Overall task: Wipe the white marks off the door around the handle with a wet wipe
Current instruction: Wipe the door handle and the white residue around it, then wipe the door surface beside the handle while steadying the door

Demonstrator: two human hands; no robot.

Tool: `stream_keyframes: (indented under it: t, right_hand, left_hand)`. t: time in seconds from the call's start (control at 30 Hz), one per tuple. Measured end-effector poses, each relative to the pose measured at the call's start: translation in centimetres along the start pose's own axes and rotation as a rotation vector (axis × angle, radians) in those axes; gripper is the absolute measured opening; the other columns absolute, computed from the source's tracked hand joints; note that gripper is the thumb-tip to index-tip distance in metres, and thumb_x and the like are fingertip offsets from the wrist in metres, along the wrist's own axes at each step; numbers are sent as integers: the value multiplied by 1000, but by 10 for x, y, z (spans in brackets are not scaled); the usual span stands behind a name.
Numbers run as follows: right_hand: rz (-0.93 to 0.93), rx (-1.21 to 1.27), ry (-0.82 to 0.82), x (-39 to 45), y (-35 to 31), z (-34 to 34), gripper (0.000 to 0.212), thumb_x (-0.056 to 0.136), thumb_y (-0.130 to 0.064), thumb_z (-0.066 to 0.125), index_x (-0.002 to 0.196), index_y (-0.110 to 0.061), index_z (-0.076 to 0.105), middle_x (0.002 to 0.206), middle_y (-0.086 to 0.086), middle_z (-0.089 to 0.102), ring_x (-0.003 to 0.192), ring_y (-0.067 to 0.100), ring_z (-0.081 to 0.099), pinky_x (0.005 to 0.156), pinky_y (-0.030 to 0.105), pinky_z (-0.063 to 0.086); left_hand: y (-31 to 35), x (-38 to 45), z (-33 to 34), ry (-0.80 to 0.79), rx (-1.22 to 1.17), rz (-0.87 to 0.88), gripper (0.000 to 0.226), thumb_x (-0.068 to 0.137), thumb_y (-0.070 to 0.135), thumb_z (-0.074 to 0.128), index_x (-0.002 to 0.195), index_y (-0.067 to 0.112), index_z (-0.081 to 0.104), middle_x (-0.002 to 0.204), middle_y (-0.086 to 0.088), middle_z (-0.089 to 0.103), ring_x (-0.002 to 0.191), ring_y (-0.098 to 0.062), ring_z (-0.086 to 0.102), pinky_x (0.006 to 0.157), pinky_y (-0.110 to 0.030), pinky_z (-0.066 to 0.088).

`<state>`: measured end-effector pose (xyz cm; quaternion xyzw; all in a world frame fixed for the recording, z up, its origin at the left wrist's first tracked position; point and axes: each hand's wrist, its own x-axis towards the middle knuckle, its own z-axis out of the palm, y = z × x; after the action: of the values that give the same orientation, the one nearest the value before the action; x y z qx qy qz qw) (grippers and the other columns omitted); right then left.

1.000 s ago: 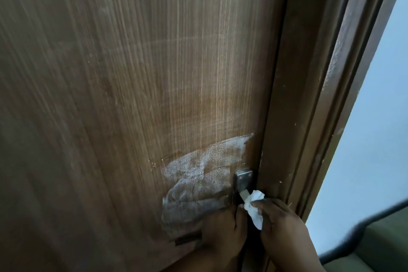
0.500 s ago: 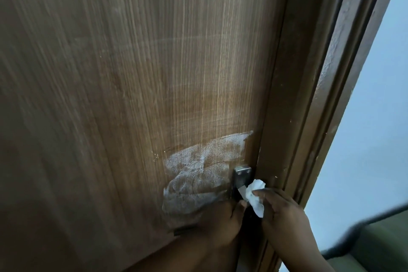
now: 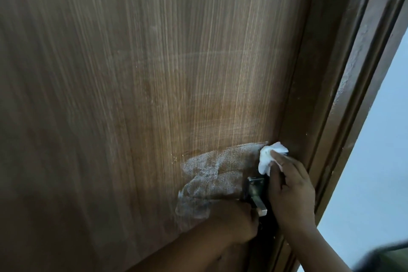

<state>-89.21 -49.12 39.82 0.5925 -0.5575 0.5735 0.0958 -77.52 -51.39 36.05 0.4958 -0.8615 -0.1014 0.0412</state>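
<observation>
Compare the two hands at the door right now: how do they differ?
The right hand pinches the crumpled white wet wipe against the brown wooden door, above the metal handle. The left hand sits lower, below the handle, holding no wipe. Both are bare.

No readable text, label, brand, number or sign showed anywhere: none on the door [image 3: 154,95], handle [image 3: 256,192], wipe [image 3: 268,157] or frame [image 3: 344,95].

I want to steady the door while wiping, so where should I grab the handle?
Grip the handle on its lever bar near the free squared end, coming from below with the left hand: that end juts off the door, and the right hand crowds the right.
</observation>
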Motion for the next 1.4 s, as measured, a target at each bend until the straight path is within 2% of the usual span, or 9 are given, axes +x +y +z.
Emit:
stream_keyframes:
  t: [0.23,0.47,0.63,0.7,0.83,1.0,1.1,1.2,1.4]
  right_hand:
    - [12,58,92,0,1,30,27,86,4,58,111,-1,65,116,21,59,108,19,53,94,-2,26]
    - [103,245,126,3,-5,46,29,83,5,62,110,-5,67,103,10,61,89,25,64,78,2,40]
    - [-105,205,71,-15,-39,70,32,81,3,62,112,-5,65,93,0,55,83,7,56,81,1,39]
    - [-195,161,46,-22,-50,82,28,83,-7,57,110,-7,67,90,3,60,85,9,56,82,7,42]
    - [-286,130,-41,-31,-63,97,29,86,-15,53,111,-11,67,89,9,65,86,13,60,76,21,50]
    - [-340,109,-55,-32,-66,98,28,85,-11,55,109,-11,68,90,11,66,83,19,63,71,28,53]
    - [-324,145,-48,-32,-65,97,26,84,-8,57,108,-9,68,91,10,64,83,21,64,72,29,53]
    - [-323,151,-84,-41,-58,100,29,81,-2,60,109,-8,68,95,9,62,87,24,63,75,32,53]
    - [-351,20,-267,-96,-31,119,22,88,-13,56,106,-11,68,88,9,64,78,23,61,65,32,52]
  left_hand:
    - [-5,-8,6,55,-26,23,50,99,44,34,126,6,51,116,-22,61,103,-39,59,79,-36,47]
    - [-27,-24,1,95,-121,74,37,98,31,37,103,3,60,94,-19,62,85,-33,60,64,-28,38]
    - [-39,-36,-12,57,-123,189,28,91,28,50,98,5,64,96,-19,66,80,-31,58,67,-29,40]
    - [-50,-41,-11,68,-1,266,27,90,23,52,103,4,67,104,-21,67,93,-37,58,76,-33,42]
    - [-86,-56,-9,220,164,454,38,81,41,42,95,17,68,91,-8,71,81,-28,63,69,-32,49]
    - [-131,-66,-38,507,357,582,16,72,29,57,60,19,60,58,0,61,55,-22,56,58,-28,44]
    - [-153,-72,-60,809,382,611,13,78,22,56,72,14,65,67,-3,61,64,-25,54,60,-34,45]
    - [-157,-77,-88,1035,408,547,30,81,21,50,102,14,71,100,-4,72,95,-24,55,76,-38,42]
    - [-148,-63,-94,1184,657,254,46,94,24,45,140,19,47,147,0,44,137,-19,37,106,-37,25]
